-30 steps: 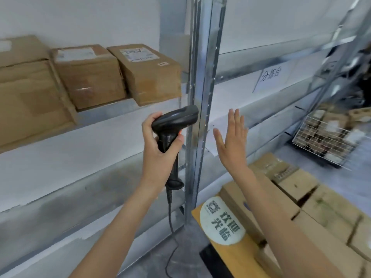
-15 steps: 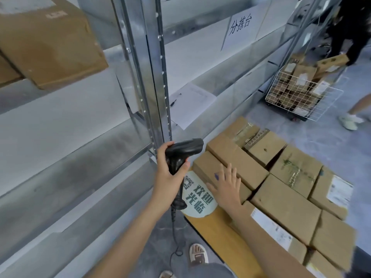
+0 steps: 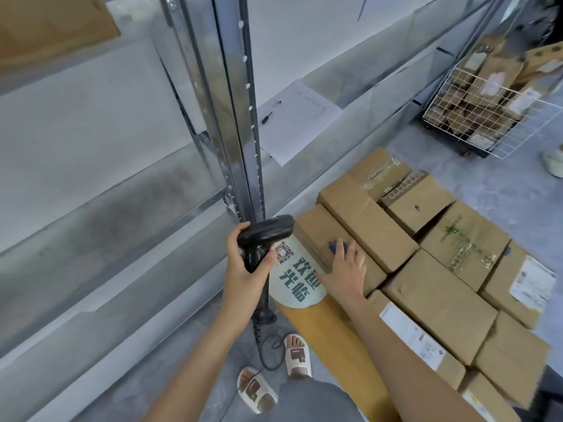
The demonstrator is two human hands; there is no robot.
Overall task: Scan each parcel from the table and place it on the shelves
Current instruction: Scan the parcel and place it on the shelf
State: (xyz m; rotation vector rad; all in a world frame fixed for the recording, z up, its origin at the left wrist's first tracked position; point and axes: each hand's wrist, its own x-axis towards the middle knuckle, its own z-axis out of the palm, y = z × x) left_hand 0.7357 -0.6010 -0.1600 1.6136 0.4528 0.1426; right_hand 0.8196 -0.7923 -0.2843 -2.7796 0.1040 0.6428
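My left hand (image 3: pixel 245 269) grips the handle of a black barcode scanner (image 3: pixel 264 236) whose head points right, over the table's near-left corner. My right hand (image 3: pixel 345 271) lies flat, fingers straight, on top of a long cardboard parcel (image 3: pixel 323 236) at the left end of the wooden table (image 3: pixel 329 327). Several more brown parcels (image 3: pixel 438 300) are packed tightly across the table. The metal shelves (image 3: pixel 100 123) stand to the left, with one parcel (image 3: pixel 54 22) at the top left corner.
A steel upright (image 3: pixel 234 102) splits the shelving. A paper sheet with a pen (image 3: pixel 297 120) lies on the right shelf. A wire cart (image 3: pixel 493 108) full of parcels stands at the far right. The scanner cable (image 3: pixel 268 351) loops down by my sandalled feet.
My view has dropped from the shelves to the table. My right hand came down from mid-air and now rests on the long parcel. The scanner stays in my left hand.
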